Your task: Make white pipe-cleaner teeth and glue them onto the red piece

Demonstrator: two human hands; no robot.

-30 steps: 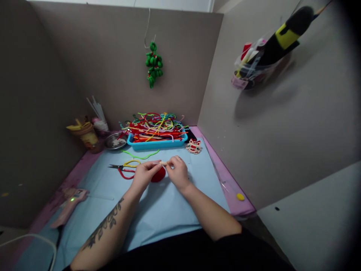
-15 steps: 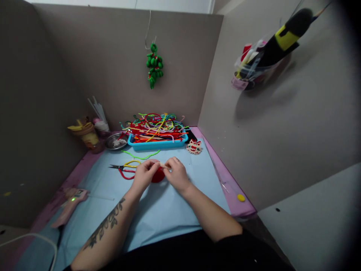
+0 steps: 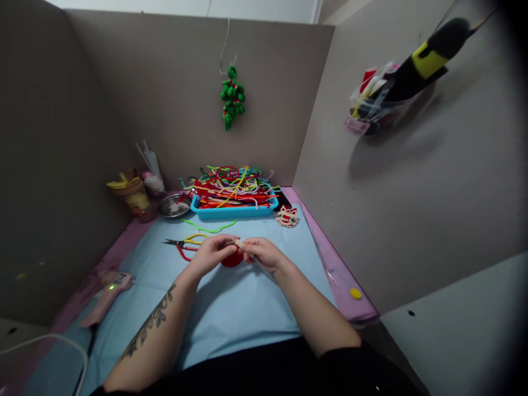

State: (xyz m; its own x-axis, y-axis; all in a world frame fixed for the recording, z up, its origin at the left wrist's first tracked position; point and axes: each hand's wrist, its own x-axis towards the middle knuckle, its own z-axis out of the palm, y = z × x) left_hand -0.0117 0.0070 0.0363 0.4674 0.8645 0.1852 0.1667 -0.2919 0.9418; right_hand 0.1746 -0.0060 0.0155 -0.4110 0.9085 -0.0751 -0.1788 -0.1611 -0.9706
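Pinching a small cream piece (image 3: 239,243) between them, the two hands meet just over a round red piece (image 3: 231,260) that shows beneath the fingertips. The left hand (image 3: 212,252) has its thumb and fingers nearly closed on the cream piece's left end. The right hand (image 3: 262,252) is curled in, fingertips closed at the other end.

What has changed is on the right: half a second ago that hand was bunched over the piece, whereas now it lies flatter, and a thin pale rod (image 3: 264,268) has come into sight, slanting from under its fingers toward the wrist. Whether the rod runs through the cream piece or only lies against it, I cannot tell. The new hold suggests, as a judgement, that the piece is being worked along or around the rod, with shaping still under way.

Just left of the left hand lie the scissors (image 3: 177,242), untouched; beyond both hands are a green strip (image 3: 210,229) and a blue tray (image 3: 235,212) of coloured stems.
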